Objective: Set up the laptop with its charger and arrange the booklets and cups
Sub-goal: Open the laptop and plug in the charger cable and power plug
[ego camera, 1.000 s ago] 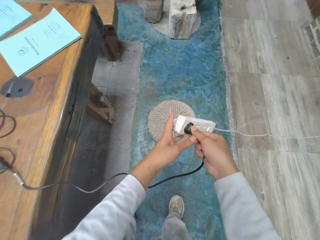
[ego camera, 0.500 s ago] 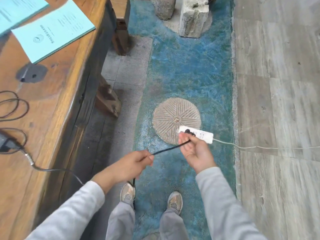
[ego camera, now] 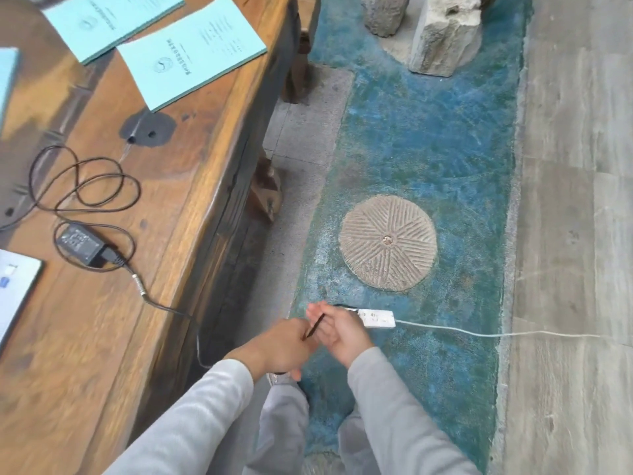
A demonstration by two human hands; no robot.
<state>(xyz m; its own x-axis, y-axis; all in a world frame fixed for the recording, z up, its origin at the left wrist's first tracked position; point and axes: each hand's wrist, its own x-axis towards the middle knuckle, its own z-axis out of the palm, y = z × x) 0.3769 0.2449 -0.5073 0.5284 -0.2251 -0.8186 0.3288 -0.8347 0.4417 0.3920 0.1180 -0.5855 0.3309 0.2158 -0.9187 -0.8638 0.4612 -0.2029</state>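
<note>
While my left hand (ego camera: 284, 347) pinched the black charger cord (ego camera: 314, 328) shut and my right hand (ego camera: 337, 329) cupped loosely over it beside the power strip (ego camera: 376, 318) below the counter (ego camera: 191, 186), feeding slack gently seemed wisest.

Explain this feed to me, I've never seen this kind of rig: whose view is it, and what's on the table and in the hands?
No machine: a head-worn camera looks down at a person's own hands. The left hand pinches the black charger cord; the right hand is at the white power strip above the floor. On the wooden table lie the charger brick, its looped cable, light blue booklets and a laptop corner. No cups are visible.
</note>
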